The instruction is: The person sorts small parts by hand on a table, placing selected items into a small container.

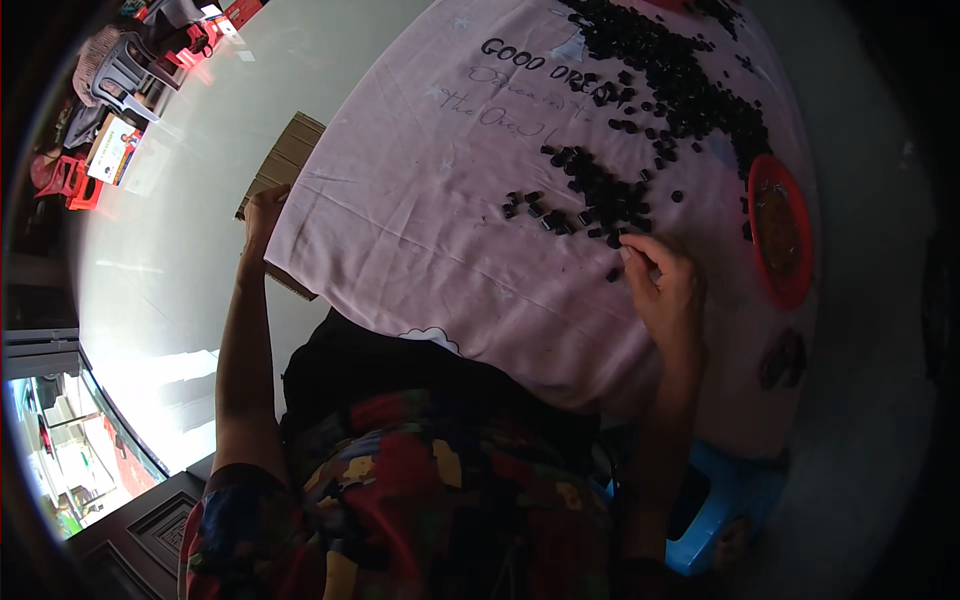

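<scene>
Right hand touches black pieces on pink cloth.

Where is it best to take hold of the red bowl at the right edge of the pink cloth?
Grip the red bowl by its near rim, coming from the side of the right hand, which rests closest to it. The rim is thin, raised and bare there, while loose black pieces crowd its far left side.

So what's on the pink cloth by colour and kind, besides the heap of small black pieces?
Pink cloth: 1
Red shallow dish: 1
Small black pieces: too many to count, spread in one loose heap
Hands at the cloth: 2, left hand at its edge, right hand at the pieces
Total countable: 4
</scene>
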`<state>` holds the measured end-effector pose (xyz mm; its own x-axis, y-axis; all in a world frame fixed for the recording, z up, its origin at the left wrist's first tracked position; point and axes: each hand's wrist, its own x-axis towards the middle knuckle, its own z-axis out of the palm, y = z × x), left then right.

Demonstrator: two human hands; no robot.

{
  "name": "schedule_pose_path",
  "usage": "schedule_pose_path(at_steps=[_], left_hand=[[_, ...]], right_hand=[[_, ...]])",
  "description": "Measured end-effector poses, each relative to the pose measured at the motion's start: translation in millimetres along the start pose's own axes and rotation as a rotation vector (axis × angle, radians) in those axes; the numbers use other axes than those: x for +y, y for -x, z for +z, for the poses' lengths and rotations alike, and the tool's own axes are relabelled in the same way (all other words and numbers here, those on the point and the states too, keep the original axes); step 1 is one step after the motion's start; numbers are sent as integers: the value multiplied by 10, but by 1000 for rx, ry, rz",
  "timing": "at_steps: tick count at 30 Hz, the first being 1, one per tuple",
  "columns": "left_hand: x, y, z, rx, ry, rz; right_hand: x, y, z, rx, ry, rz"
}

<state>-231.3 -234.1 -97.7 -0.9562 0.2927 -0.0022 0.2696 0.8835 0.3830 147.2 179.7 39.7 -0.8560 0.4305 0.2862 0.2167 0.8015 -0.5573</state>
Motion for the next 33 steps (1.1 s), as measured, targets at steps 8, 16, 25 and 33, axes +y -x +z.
schedule_pose_path(at_steps=[8,16,25,33], left_hand=[[787,154,-669,368,587,-78],[2521,956,-697,-132,652,688],[3273,1267,117,-95,258,1128],[3253,1222,83,-59,375,1067]], right_hand=[[-303,-250,264,-52,132,-306],[-144,-154,154,-59,-35,-212],[936,163,-584,174,241,355],[663,122,-341,58,181,190]])
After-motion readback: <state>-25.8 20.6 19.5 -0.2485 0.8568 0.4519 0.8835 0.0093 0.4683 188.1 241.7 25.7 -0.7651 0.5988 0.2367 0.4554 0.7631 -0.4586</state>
